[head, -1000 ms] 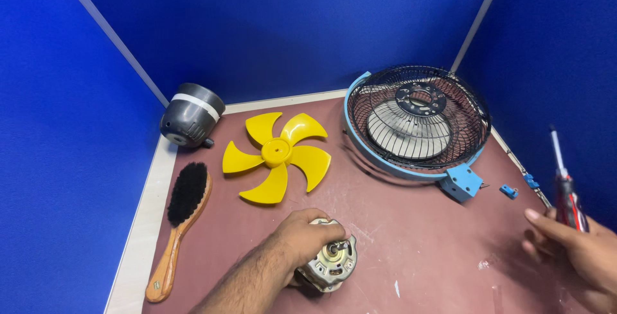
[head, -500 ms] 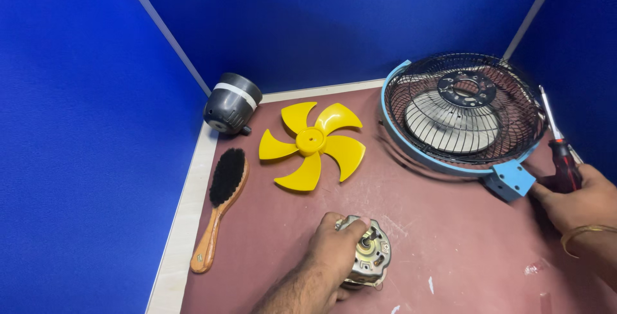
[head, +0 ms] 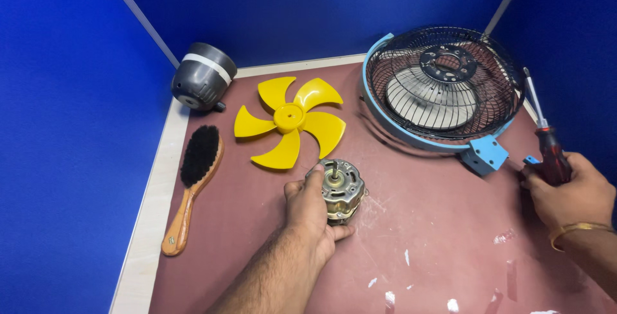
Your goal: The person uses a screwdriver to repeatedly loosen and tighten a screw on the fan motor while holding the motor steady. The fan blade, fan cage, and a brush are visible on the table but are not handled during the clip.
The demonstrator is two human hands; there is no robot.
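Note:
My left hand (head: 310,214) grips a small metal fan motor (head: 342,188) standing on the maroon table (head: 437,224), its shaft pointing up. My right hand (head: 574,192) is closed around a red-handled screwdriver (head: 546,143), tip pointing up and away, at the table's right edge. Just left of that hand is the blue bracket (head: 486,154) of a black wire fan guard (head: 443,86) with a blue rim. A yellow five-bladed fan blade (head: 289,124) lies flat just beyond the motor.
A wooden-handled brush with black bristles (head: 193,182) lies along the left edge. A grey motor housing (head: 202,77) rests in the back left corner. Blue partition walls (head: 64,127) surround the table. White paint flecks (head: 450,301) mark the near surface.
The view has shifted so everything sits further right and nearer. My left hand stays on the motor, now more upright. My right hand with the screwdriver has moved in toward the guard's blue bracket.

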